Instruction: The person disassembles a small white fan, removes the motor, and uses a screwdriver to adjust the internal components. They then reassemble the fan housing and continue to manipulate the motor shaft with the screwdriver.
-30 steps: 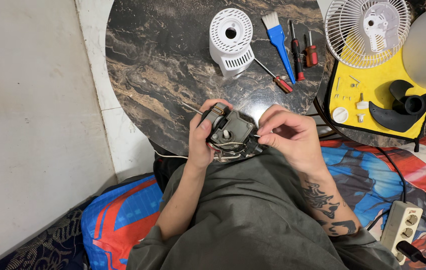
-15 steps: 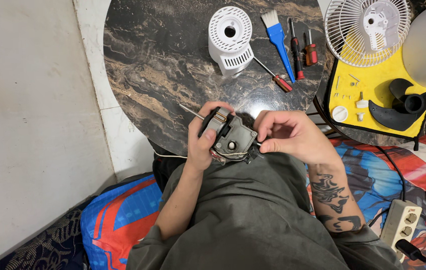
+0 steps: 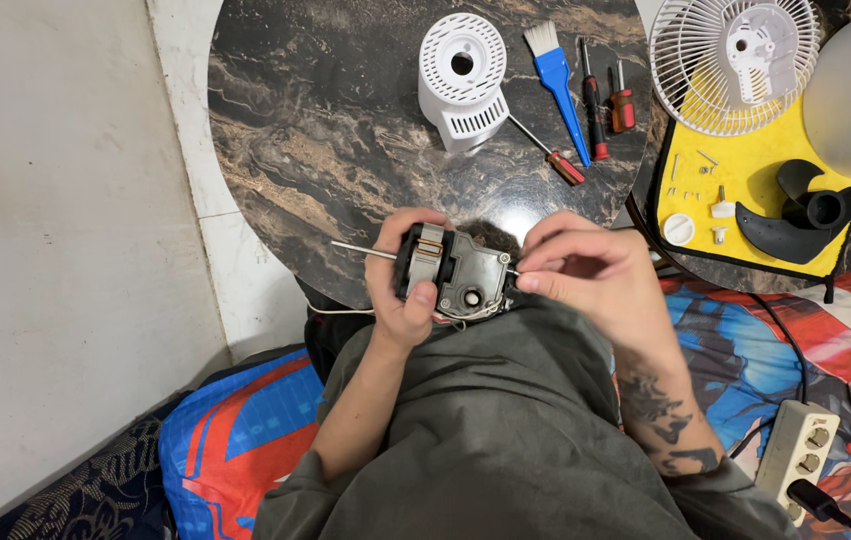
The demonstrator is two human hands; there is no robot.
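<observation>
Gripping the fan motor [image 3: 450, 272] at the round table's [image 3: 325, 130] 6 o'clock edge, left hand [image 3: 405, 290] stays clamped on it while right hand [image 3: 585, 268] fingertips, now pinched together, have shifted onto its 3 o'clock end, suggesting fastener work there.

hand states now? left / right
Left hand: closed around the small fan motor, shaft pointing left.
Right hand: fingertips pinched at the motor's right end; what they pinch cannot be told.

A round dark marble table [image 3: 325, 130] carries, beyond the fingers [image 3: 545, 262], a white housing [image 3: 461, 80], a blue brush [image 3: 557, 75] and three screwdrivers [image 3: 595, 90]. Farther right of the fingers lies a yellow tray [image 3: 745, 180].
</observation>
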